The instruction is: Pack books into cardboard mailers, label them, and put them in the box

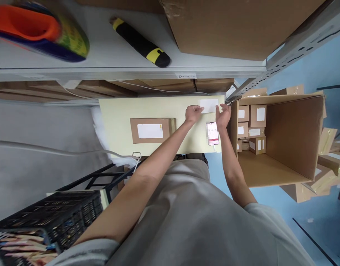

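Observation:
A white paper label (209, 105) lies near the far right end of the pale yellow tabletop (114, 125). My left hand (193, 113) pinches its lower left corner between thumb and fingers. At the label's right edge is my right hand (223, 116), its thumb close to or touching the paper and its other fingers apart. Whether the right hand grips the paper at all is hard to see. Just below the label, a phone (213, 133) with a lit screen rests on the table. To the left, a flat cardboard box (151, 131) bears a white label.
A large open carton (289, 138) with several small labelled boxes stands right of the table. Above, a shelf (103, 55) holds a black and yellow utility knife (142, 42) and an orange-topped bottle (39, 31). A black crate (72, 218) sits at lower left.

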`<state>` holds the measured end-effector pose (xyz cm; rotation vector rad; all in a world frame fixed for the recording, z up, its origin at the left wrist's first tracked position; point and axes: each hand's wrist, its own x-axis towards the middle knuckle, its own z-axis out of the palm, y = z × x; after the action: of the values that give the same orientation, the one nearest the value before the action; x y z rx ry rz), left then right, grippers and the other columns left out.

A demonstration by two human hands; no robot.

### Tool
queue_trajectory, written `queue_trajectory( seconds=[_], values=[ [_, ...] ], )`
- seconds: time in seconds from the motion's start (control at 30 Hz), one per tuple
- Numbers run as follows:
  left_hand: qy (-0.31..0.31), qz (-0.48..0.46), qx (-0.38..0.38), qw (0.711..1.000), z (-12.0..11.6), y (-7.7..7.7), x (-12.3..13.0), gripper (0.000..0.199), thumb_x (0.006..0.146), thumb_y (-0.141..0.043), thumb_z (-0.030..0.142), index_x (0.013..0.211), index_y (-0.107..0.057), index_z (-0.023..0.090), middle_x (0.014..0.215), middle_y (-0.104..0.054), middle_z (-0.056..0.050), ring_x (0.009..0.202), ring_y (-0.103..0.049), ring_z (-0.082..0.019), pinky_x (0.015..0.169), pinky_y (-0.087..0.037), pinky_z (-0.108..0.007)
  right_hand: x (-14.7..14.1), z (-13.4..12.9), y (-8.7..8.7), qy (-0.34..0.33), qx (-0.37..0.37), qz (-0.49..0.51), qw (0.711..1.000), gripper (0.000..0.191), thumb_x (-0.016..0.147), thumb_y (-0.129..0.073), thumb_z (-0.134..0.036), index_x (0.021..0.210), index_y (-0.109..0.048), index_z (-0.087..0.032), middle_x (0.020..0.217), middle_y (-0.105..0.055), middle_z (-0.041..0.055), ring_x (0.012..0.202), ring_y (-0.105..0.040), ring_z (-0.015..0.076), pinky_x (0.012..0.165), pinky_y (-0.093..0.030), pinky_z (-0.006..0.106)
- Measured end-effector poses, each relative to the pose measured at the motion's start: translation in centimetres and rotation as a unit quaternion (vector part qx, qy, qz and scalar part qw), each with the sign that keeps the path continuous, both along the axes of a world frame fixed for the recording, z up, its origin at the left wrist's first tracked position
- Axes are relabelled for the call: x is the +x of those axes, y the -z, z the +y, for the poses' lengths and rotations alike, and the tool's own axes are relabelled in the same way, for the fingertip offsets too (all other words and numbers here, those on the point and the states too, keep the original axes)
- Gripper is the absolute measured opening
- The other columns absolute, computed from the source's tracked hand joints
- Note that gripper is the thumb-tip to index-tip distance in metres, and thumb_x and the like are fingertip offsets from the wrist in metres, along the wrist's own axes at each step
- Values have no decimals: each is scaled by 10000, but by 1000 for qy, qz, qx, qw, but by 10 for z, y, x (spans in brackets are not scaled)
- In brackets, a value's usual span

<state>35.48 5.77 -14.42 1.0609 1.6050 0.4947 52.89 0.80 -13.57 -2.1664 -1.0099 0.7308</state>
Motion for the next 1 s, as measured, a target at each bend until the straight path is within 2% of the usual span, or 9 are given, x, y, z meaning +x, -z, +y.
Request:
queue_trajectory(
  seconds=[0.1, 0.17, 0.23, 0.3, 0.37, 0.5, 0.6, 0.8, 1.0],
  values=[
    [75, -15, 52, 996, -6, -15, 14, 278, 930, -837, 359, 1129, -870, 168, 1330, -845, -102, 1214, -797, -281, 1032, -624, -338, -11, 4, -6, -55, 34, 67, 996, 549, 1085, -649, -663, 1313, -757, -175, 1400, -751, 194, 1252, -741, 304, 1040, -651, 434],
    [162, -41, 83, 982, -10, -25, 23, 478, 915, -826, 301, 1379, -818, 188, 1616, -707, -127, 1405, -729, -302, 1116, -612, -367, -10, 8, -9, -55, 37, 86, 994, 668, 1025, -682, -764, 1352, -743, -185, 1401, -769, 190, 1263, -746, 311, 1059, -649, 451],
    [262, -40, 106, 958, -12, -34, 30, 612, 899, -820, 261, 1504, -757, 201, 1753, -582, -129, 1567, -617, -319, 1248, -548, -406, 0, 11, -9, -37, 34, 77, 996, 714, 992, -705, -796, 1362, -734, -185, 1380, -787, 185, 1238, -765, 314, 1096, -632, 477],
    [339, -6, 117, 934, -11, -41, 35, 644, 920, -800, 267, 1556, -725, 199, 1814, -505, -122, 1659, -518, -330, 1363, -441, -442, 17, 13, -9, -19, 31, 62, 997, 678, 1022, -672, -775, 1327, -738, -172, 1339, -801, 188, 1191, -785, 311, 1095, -624, 484],
    [386, 44, 111, 915, -7, -44, 37, 679, 970, -761, 304, 1632, -661, 188, 1869, -410, -113, 1710, -442, -339, 1417, -367, -461, 36, 14, -7, -9, 31, 50, 998, 629, 1072, -616, -737, 1276, -744, -155, 1284, -812, 198, 1161, -789, 314, 1077, -622, 483],
    [487, 138, 92, 858, 6, -40, 44, 784, 1024, -687, 299, 1755, -484, 101, 1930, -224, -148, 1782, -276, -372, 1455, -293, -484, 63, 21, -4, 15, 27, 16, 999, 530, 1114, -608, -650, 1177, -751, -144, 1153, -809, 187, 1177, -757, 336, 1111, -583, 516],
    [557, 197, 67, 804, 14, -32, 51, 879, 1014, -686, 255, 1806, -355, 65, 1949, -106, -169, 1804, -193, -383, 1445, -308, -496, 72, 28, -3, 50, 23, -1, 998, 437, 1147, -586, -544, 1126, -762, -144, 1068, -788, 155, 1154, -749, 329, 1125, -559, 527],
    [604, 263, 67, 750, 25, -20, 62, 955, 994, -657, 208, 1852, -247, 123, 1966, -5, -107, 1740, -303, -388, 1363, -433, -522, 78, 29, -4, 77, 1, -7, 997, 355, 1146, -592, -448, 986, -759, -179, 912, -759, 80, 992, -762, 297, 1071, -584, 511],
    [611, 280, 53, 739, 33, -18, 71, 1012, 962, -617, 204, 1872, -177, 151, 1970, -14, -71, 1738, -276, -405, 1339, -441, -563, 80, 21, 4, 93, -18, 10, 995, 355, 1139, -595, -468, 942, -732, -206, 916, -781, 64, 977, -754, 273, 1038, -591, 457]
  ],
)
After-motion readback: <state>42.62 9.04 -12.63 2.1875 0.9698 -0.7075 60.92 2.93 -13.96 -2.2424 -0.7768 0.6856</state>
